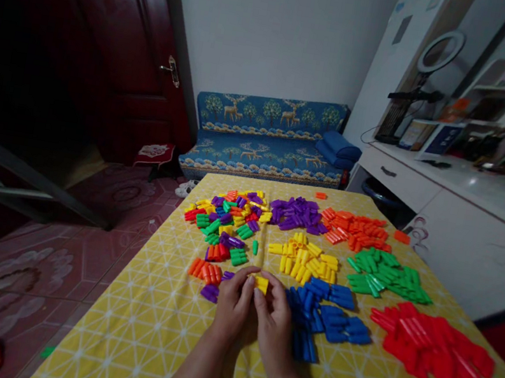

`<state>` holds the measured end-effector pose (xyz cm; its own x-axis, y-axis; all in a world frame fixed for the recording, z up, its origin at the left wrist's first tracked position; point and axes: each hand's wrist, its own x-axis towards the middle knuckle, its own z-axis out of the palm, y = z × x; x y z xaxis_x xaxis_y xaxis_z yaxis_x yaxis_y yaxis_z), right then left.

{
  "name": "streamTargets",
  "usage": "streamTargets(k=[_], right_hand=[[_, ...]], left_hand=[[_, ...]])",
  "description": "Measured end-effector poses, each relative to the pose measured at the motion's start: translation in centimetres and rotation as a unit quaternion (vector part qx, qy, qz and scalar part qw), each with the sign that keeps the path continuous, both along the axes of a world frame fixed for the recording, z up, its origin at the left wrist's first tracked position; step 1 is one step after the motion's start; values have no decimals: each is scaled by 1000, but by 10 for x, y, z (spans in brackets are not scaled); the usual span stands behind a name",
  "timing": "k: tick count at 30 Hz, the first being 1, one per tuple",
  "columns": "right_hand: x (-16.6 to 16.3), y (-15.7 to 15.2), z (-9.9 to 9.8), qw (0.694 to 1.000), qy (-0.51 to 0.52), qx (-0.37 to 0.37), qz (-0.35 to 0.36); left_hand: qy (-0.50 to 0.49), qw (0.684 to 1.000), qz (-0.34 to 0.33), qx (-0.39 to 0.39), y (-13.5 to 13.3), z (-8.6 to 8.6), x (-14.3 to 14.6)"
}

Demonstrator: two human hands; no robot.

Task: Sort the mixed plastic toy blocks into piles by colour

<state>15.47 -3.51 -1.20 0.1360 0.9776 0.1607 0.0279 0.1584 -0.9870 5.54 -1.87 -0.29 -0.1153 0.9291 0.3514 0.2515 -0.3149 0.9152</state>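
Observation:
My left hand [233,302] and my right hand [275,322] meet near the middle of the table, fingers closed around a small yellow plastic tube-shaped piece [262,283]. Purple pieces [210,293] and orange pieces [205,269] lie just left of my left hand. Close by my right hand is a pile of blue pieces [345,327]. Beyond the hands sit a yellow pile [301,258] and a lone green piece [255,247]. A mixed-colour heap [229,214] spreads at the far left.
Purple [296,214], orange [355,230], green [390,276] and red [432,345] piles lie across the back and right of the yellow tablecloth [152,327]. A blue sofa [259,151] stands behind the table. A white cabinet [480,246] is on the right.

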Motion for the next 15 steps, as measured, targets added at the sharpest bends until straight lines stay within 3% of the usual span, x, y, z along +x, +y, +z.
streamTargets(k=[7, 12, 15], right_hand=[[1, 3, 2, 995, 95, 12, -28], [4, 1, 10, 996, 82, 21, -34], [5, -2, 16, 996, 43, 62, -44]], left_hand=[[5, 998, -62, 5, -7, 1, -2], [-5, 997, -81, -6, -7, 5, 0], [8, 998, -55, -5, -6, 7, 1]])
